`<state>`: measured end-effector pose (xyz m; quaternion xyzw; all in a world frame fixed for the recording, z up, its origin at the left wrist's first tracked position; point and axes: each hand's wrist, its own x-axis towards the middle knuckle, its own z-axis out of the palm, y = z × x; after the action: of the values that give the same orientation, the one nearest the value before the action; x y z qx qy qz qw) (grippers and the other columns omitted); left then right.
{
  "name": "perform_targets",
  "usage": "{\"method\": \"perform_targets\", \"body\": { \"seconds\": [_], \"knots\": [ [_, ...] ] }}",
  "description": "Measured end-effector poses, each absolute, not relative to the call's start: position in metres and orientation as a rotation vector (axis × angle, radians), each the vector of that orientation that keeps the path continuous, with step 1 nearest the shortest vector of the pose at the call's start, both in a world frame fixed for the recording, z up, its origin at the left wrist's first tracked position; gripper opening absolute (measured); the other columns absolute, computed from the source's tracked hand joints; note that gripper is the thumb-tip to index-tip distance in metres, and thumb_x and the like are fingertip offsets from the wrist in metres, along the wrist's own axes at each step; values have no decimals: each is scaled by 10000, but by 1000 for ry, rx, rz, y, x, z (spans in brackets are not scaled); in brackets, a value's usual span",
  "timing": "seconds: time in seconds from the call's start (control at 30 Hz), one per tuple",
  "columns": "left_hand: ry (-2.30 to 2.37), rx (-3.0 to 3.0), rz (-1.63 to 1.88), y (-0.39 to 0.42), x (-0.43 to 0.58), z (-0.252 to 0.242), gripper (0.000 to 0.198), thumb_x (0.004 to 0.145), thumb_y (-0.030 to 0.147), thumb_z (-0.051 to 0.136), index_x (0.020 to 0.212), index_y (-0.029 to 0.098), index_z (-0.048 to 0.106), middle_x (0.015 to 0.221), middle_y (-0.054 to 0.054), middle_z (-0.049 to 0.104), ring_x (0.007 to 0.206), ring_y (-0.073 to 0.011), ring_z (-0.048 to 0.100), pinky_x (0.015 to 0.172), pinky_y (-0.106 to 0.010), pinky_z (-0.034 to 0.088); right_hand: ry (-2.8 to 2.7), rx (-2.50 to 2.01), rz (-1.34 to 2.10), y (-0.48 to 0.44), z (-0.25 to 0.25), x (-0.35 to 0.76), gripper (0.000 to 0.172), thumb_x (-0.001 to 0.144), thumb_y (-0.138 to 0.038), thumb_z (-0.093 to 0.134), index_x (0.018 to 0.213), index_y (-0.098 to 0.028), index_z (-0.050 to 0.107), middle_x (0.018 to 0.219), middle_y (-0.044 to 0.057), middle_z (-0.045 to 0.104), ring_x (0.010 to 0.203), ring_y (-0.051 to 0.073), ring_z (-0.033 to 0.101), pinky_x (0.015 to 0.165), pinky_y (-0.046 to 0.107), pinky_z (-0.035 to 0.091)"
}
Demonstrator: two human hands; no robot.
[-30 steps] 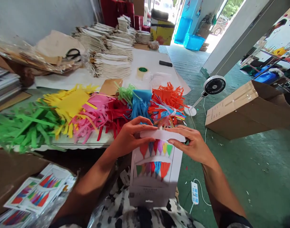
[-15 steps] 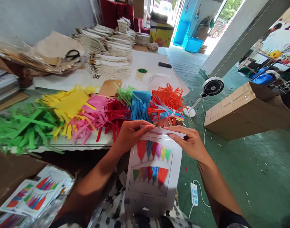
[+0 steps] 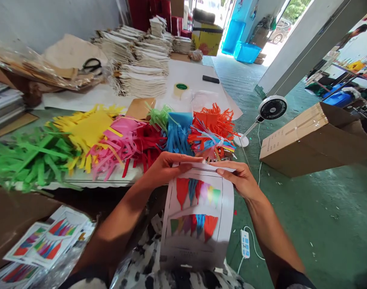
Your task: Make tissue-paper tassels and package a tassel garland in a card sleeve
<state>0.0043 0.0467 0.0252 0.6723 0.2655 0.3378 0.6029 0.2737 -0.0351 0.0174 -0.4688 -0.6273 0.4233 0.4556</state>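
Observation:
I hold a clear packet with a white printed card (image 3: 198, 218) showing colourful pennant banners, upright over my lap. My left hand (image 3: 167, 168) pinches the packet's top edge at the left, fingers closed on it. My right hand (image 3: 239, 178) grips the same top edge at the right, thumb on the folded flap. Just beyond my hands a bundle of mixed-colour paper fringe (image 3: 211, 140) lies at the table's near edge.
Piles of fringe cover the table: green (image 3: 29, 158), yellow (image 3: 87, 130), pink (image 3: 120, 140), blue (image 3: 177, 134), orange (image 3: 215, 118). Finished packets (image 3: 41, 245) lie at lower left. Stacked paper bags (image 3: 141, 60), scissors (image 3: 91, 66), tape roll (image 3: 181, 89), fan (image 3: 269, 110), cardboard box (image 3: 315, 138), power strip (image 3: 246, 244).
The flap at the packet's top has been folded down and pressed flatter. Both hands stayed on the top edge, and the packet shifted slightly right and bowed outward.

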Motion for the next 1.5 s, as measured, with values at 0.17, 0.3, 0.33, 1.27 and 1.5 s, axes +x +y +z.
{"method": "perform_targets", "body": {
  "seconds": [0.17, 0.3, 0.33, 1.27, 1.5],
  "knots": [
    [668, 1541, 812, 40, 9, 27, 350, 843, 400, 858, 1139, 214, 842, 1087, -113, 832, 949, -243, 796, 796, -279, 621, -1562, -1223, 985, -39, 21, 269, 264, 958, -409, 746, 1213, -368, 801, 1247, 26, 801, 1136, 235, 765, 1041, 420, 602],
    [664, 1489, 819, 35, 15, 32, 351, 808, 408, 881, 1088, 197, 854, 1058, -113, 835, 901, -237, 801, 765, -285, 640, -1555, -1236, 927, -42, 27, 262, 278, 937, -401, 774, 1210, -366, 803, 1231, 26, 806, 1130, 239, 766, 1030, 419, 612],
    [657, 1492, 824, 35, 16, 32, 347, 818, 405, 873, 1098, 201, 852, 1080, -114, 832, 935, -244, 801, 799, -299, 645, -1551, -1233, 921, -43, 28, 262, 268, 939, -398, 771, 1203, -368, 805, 1225, 25, 808, 1122, 237, 768, 1017, 417, 617],
    [720, 1513, 983, 12, 11, 41, 109, 862, 226, 784, 910, 217, 880, 888, -60, 841, 785, -176, 778, 688, -215, 576, -1185, -1337, 1040, -51, 33, 241, 292, 876, -467, 825, 1129, -321, 809, 1006, 10, 806, 891, 169, 728, 755, 274, 547],
    [806, 1465, 938, 5, 10, 51, 197, 840, 364, 846, 953, 203, 862, 847, -45, 825, 725, -159, 745, 623, -204, 539, -1239, -1344, 920, -54, 38, 238, 205, 863, -405, 844, 1028, -285, 823, 1035, 26, 793, 936, 176, 716, 818, 300, 557]
  ]
}}
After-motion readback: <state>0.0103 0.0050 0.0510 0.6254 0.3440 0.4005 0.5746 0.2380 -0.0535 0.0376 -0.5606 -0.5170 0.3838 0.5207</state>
